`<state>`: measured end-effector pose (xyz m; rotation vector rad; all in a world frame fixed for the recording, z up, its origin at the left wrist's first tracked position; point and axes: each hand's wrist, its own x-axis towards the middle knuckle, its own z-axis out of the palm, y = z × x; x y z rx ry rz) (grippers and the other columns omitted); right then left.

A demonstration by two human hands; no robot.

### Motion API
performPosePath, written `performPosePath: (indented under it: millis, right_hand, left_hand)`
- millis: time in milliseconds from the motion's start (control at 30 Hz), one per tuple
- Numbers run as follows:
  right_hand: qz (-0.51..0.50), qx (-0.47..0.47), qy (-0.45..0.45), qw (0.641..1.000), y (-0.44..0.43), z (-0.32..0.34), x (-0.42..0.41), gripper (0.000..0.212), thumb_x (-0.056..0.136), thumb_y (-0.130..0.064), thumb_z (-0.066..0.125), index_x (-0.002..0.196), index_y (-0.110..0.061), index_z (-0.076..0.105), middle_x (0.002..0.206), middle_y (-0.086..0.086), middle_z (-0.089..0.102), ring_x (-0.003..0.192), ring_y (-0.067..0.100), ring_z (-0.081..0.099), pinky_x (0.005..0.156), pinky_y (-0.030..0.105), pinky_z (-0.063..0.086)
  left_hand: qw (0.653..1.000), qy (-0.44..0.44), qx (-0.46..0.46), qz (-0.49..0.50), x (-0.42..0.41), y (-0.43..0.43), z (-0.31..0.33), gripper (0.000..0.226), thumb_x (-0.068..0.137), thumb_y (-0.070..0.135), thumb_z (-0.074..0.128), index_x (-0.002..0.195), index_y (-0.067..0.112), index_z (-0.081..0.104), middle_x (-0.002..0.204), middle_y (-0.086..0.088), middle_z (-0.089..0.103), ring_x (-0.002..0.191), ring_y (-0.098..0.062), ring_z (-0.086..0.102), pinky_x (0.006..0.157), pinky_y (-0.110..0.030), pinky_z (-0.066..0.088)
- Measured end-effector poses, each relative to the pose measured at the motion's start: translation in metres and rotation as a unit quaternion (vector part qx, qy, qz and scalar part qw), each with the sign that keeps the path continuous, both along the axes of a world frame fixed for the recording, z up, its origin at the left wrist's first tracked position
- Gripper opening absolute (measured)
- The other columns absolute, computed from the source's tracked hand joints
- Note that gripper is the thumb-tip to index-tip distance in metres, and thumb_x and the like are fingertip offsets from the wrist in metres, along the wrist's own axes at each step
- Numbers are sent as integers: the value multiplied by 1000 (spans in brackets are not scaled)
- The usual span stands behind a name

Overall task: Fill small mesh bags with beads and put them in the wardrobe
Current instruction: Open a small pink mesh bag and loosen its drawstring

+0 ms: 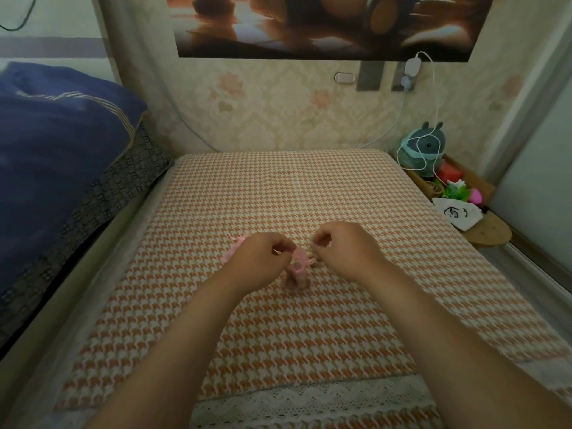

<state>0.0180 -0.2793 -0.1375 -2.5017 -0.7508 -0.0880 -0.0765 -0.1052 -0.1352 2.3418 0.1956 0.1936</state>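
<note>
Standing on the houndstooth cloth, pink mesh bag sits between both hands. Left hand pinches its top; right hand curled just beside it, grip contents not discernible.

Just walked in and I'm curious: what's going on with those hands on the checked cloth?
A person works bare-handed over a houndstooth cloth. The left hand pinches the top of a small pink mesh bag, tan beads beside it. The right hand, fingers curled, pinches something too small to tell. More pink mesh lies by the left hand.
</note>
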Motion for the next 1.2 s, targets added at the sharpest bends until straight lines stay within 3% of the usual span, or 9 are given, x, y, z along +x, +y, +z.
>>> performPosePath:
  millis: [133, 267, 400, 567, 733, 900, 1000, 1100, 1200]
  right_hand:
    - [68, 137, 25, 988, 3, 17, -13, 5, 85, -38, 75, 89, -37, 74, 88, -27, 70, 78, -12, 62, 70, 16, 48]
    - [121, 78, 18, 989, 4, 17, -21, 9, 84, -45, 74, 91, -40, 75, 87, -31, 69, 85, -11, 63, 76, 24, 56]
    - [134, 47, 1, 990, 6, 14, -20, 10, 87, -42, 73, 97, -40, 77, 88, -28, 67, 82, -10, 59, 73, 21, 48]
    - [159, 7, 11, 987, 2, 20, -19, 33, 82, -50, 52, 104, -40, 74, 108, -23, 59, 81, -11, 53, 71, 23, 45]
    - [143, -70, -20, 987, -4, 20, -13, 6, 90, -40, 68, 93, -41, 73, 106, -20, 60, 81, -5, 52, 73, 26, 47]
    - [126, -41, -4, 991, -11, 21, -5, 8, 90, -36, 70, 84, -41, 71, 87, -26, 67, 72, -9, 58, 63, 18, 41]
    - [120, 2, 32, 992, -15, 17, 0, 8, 89, -32, 70, 91, -39, 73, 82, -29, 67, 65, -15, 59, 56, 15, 40]
    - [89, 65, 58, 992, -18, 10, 8, 17, 93, -29, 67, 105, -41, 68, 92, -19, 67, 62, -4, 62, 58, 23, 49]
    - [69, 13, 34, 997, -16, -3, 14, 17, 93, -27, 68, 107, -37, 71, 100, -18, 69, 82, -2, 63, 75, 27, 54]
  left_hand:
    - [1000, -3, -12, -3, 0, 0, 0, 22, 97, 20, 58, 113, 20, 72, 86, 21, 61, 61, 13, 54, 51, -2, 37]
    - [1000, -6, -7, -9, -2, 2, 1, 24, 97, 22, 57, 115, 20, 73, 88, 17, 64, 62, 11, 53, 53, -3, 38]
    - [1000, -5, 5, -18, -2, 4, 1, 26, 97, 22, 58, 118, 21, 72, 102, 10, 70, 70, 9, 54, 54, 0, 38]
    - [1000, 2, 19, -23, -3, 9, 0, 26, 96, 25, 58, 118, 25, 71, 111, 11, 71, 80, 8, 58, 62, -4, 43]
    - [999, 13, 34, -39, -5, 11, 3, 23, 93, 33, 60, 113, 35, 70, 110, 19, 69, 92, 7, 62, 80, -20, 55]
    - [995, 26, 65, -68, -11, 6, 7, 45, 68, 73, 49, 94, 43, 70, 97, 24, 68, 88, 8, 63, 80, -27, 55]
    - [992, 18, 116, -51, -6, 6, 4, 7, 88, 46, 63, 82, 45, 65, 90, 19, 67, 83, 1, 64, 82, -33, 56]
    - [990, 5, 133, -52, -3, 7, 2, 13, 92, 32, 65, 83, 40, 66, 87, 17, 67, 79, -3, 64, 77, -32, 56]
    - [989, -9, 137, -57, -3, 8, 3, 15, 91, 27, 65, 82, 39, 67, 87, 19, 65, 81, 0, 61, 73, -27, 53]
